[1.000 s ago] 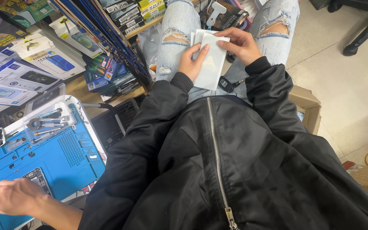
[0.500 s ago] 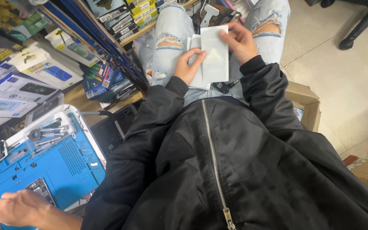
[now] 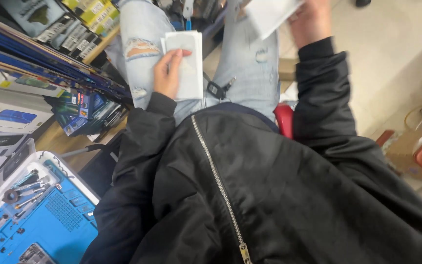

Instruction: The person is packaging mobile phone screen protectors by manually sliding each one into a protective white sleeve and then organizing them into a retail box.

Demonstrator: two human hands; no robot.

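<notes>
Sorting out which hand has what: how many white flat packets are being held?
2. One white packet lies on the lap under the left hand; the other white packet is lifted in the right hand, blurred. The lap one may be a stack.

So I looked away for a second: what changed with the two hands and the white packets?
The right hand lifted one flat white packet up and away from the lap, to the top edge of view. The left hand stayed, pressing the remaining white packets on the light ripped jeans. The black jacket is unchanged.
</notes>
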